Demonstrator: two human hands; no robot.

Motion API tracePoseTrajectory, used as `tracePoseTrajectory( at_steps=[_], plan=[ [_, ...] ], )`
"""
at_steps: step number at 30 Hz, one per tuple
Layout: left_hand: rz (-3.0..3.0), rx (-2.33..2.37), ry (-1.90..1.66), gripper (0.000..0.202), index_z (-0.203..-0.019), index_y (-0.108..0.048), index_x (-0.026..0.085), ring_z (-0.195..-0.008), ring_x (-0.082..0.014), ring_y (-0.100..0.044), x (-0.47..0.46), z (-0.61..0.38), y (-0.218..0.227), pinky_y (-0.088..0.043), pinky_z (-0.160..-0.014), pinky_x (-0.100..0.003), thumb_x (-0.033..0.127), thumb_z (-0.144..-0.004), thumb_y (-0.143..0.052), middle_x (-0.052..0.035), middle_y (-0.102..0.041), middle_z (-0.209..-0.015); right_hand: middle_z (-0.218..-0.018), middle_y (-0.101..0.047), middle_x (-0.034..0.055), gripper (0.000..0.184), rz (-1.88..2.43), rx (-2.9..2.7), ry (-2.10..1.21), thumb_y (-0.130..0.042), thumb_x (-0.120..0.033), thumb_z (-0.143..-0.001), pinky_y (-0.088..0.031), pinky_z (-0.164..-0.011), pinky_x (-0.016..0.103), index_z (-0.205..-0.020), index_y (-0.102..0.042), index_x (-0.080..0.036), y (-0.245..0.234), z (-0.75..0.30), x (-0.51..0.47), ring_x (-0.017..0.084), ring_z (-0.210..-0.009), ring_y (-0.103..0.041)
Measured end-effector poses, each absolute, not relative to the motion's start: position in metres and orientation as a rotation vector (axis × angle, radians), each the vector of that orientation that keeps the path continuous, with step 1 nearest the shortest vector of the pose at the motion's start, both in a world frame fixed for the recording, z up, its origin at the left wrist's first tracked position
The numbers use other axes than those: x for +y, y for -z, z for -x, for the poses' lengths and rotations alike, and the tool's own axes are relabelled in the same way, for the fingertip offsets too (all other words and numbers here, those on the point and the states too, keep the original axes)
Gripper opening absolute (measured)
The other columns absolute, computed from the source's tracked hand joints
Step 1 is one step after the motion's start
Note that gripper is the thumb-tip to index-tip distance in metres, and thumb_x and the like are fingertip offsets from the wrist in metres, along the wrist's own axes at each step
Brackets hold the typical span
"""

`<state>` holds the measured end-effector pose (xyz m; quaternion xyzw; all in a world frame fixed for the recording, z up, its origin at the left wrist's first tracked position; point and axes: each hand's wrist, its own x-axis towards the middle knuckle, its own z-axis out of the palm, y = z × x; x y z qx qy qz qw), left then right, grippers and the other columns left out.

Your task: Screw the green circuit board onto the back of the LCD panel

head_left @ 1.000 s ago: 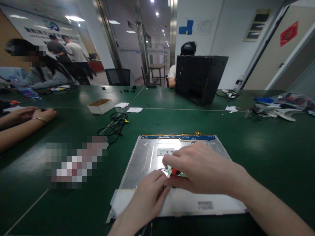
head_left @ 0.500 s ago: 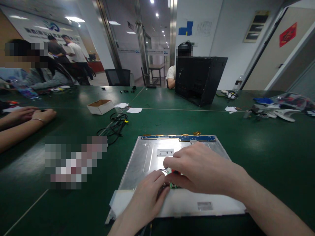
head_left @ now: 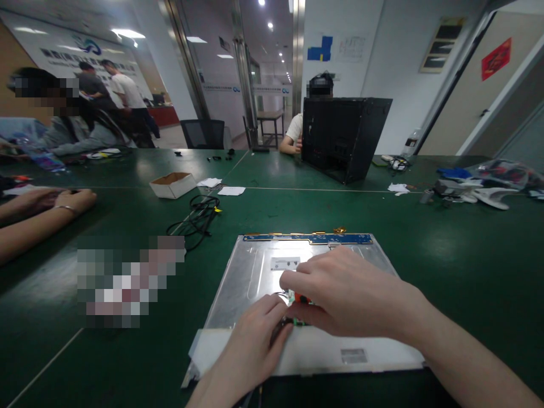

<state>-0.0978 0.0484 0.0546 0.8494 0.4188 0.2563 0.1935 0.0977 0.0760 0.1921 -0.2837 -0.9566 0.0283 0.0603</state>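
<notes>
A silver LCD panel [head_left: 232, 283] lies back side up on the green table, a blue circuit strip [head_left: 306, 239] along its far edge. White film [head_left: 314, 354] covers its near part. A small green circuit board [head_left: 300, 322] shows between my hands, mostly hidden by them. My left hand [head_left: 259, 334] has its fingers curled at the board's left side, thumb and fingertips pinching there. Thin wires [head_left: 280, 294] run beside its fingertips. My right hand [head_left: 344, 289] is closed around an orange-and-black tool handle [head_left: 301, 297] above the board; the tool's tip is hidden.
Black cable [head_left: 198, 218] lies coiled left of the panel, near an open white box [head_left: 173, 185] and paper scraps [head_left: 232, 191]. A black computer case [head_left: 346, 139] stands at the back, a person behind it. Another person's hands [head_left: 70, 201] rest at left. Clutter [head_left: 476, 187] lies at right.
My right hand has turned slightly and shifted a little left, showing more of the orange handle. My left hand stays put. The person behind the case has moved an arm.
</notes>
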Motion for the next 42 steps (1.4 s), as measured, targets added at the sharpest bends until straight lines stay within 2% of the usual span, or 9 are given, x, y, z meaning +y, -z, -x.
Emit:
tracePoseTrajectory(
  at_steps=[11, 27, 35, 39, 42],
  plan=[
    [-2.402, 1.156, -0.736, 0.018, -0.098, -0.059, 0.019, -0.092, -0.0231, -0.060, 0.050, 0.099, -0.051, -0.050, -0.076, -0.033, 0.013, -0.087, -0.046, -0.0080, -0.064, -0.097, -0.080, -0.063, 0.0020, 0.012, 0.829, -2.912, -0.115, -0.045, -0.026, -0.092, -0.022, -0.052, 0.029, -0.093, -0.055, -0.019, -0.194, -0.096, 0.075, 0.013, -0.063, -0.051],
    [-2.381, 1.184, -0.679, 0.015, -0.095, -0.057, 0.019, -0.092, -0.0231, -0.059, 0.049, 0.099, -0.052, -0.049, -0.077, -0.033, 0.014, -0.089, -0.045, -0.0076, -0.061, -0.097, -0.077, -0.064, 0.0007, 0.010, 0.850, -2.886, -0.091, -0.050, -0.029, -0.090, -0.019, -0.051, 0.029, -0.094, -0.053, -0.020, -0.192, -0.095, 0.076, 0.014, -0.063, -0.052],
    [-2.397, 1.131, -0.703, 0.017, -0.096, -0.056, 0.020, -0.092, -0.0233, -0.058, 0.053, 0.099, -0.048, -0.048, -0.079, -0.034, 0.013, -0.088, -0.043, -0.0073, -0.060, -0.096, -0.078, -0.064, 0.0014, 0.009, 0.836, -2.897, -0.076, -0.047, -0.026, -0.090, -0.018, -0.051, 0.029, -0.093, -0.052, -0.019, -0.191, -0.096, 0.075, 0.013, -0.061, -0.050],
    [-2.392, 1.129, -0.715, 0.017, -0.095, -0.056, 0.020, -0.091, -0.0229, -0.059, 0.051, 0.100, -0.044, -0.047, -0.075, -0.033, 0.012, -0.088, -0.042, -0.0067, -0.061, -0.098, -0.076, -0.065, 0.0008, 0.010, 0.860, -2.891, -0.048, -0.050, -0.028, -0.090, -0.017, -0.050, 0.029, -0.094, -0.052, -0.020, -0.189, -0.095, 0.077, 0.013, -0.060, -0.051],
    [-2.376, 1.133, -0.706, 0.018, -0.097, -0.056, 0.020, -0.093, -0.0225, -0.058, 0.050, 0.101, -0.044, -0.047, -0.077, -0.033, 0.012, -0.088, -0.043, -0.0063, -0.061, -0.100, -0.075, -0.064, 0.0001, 0.013, 0.881, -2.885, -0.042, -0.051, -0.032, -0.090, -0.017, -0.051, 0.029, -0.094, -0.051, -0.020, -0.190, -0.096, 0.077, 0.013, -0.059, -0.051]
  ],
)
